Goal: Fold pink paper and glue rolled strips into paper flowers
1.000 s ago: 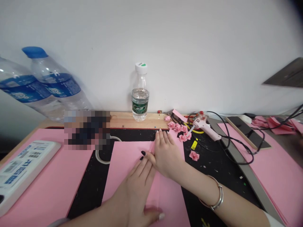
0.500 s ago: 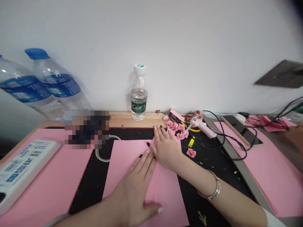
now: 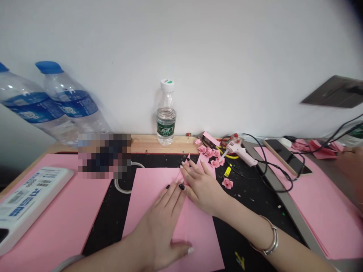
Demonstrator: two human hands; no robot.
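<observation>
A sheet of pink paper (image 3: 147, 189) lies on the black mat in front of me. My left hand (image 3: 160, 215) rests flat on its middle, fingers stretched out and thumb spread to the right. My right hand (image 3: 202, 187) lies on the upper right part of the sheet, fingers extended, its thumb touching or very close to the left fingertips. A lifted or folded strip of pink paper with a pointed tip (image 3: 188, 155) shows just beyond my right fingers. A faint crease runs down the sheet beside my left hand. Part of the sheet is hidden under both hands.
Several pink paper roses (image 3: 208, 152) and a glue gun (image 3: 241, 152) with cables sit at the back right. A water bottle (image 3: 166, 126) stands by the wall. Pink sheets (image 3: 314, 204) and a phone (image 3: 287, 155) are at right; a white box (image 3: 34, 206) lies left. Another person's hand (image 3: 351, 166) shows at far right.
My right hand has slid a little toward me, and the paper's pointed tip now shows beyond its fingers. My left hand has stayed in place on the sheet.
</observation>
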